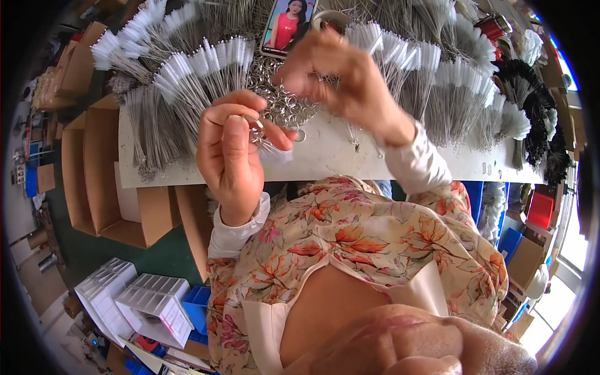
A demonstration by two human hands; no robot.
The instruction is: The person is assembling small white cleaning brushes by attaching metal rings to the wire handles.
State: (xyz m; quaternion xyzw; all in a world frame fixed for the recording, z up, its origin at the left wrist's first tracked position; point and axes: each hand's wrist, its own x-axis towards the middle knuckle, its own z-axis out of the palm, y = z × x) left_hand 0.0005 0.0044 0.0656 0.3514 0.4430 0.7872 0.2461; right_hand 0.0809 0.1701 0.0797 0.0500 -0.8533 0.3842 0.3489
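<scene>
Left hand point(230, 156) is up over the table point(325, 156) edge, fingers pinched shut on a small metal ring point(256, 128). Right hand point(347, 81) sits a bit farther out, blurry, can't tell its grip, over the ring pile point(278, 100). White brushes point(200, 65) and a phone point(289, 25) lie beyond.

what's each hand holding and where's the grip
Left hand pinches a small metal ring between thumb and forefinger. Right hand is blurred over the ring pile; cannot tell.
</scene>
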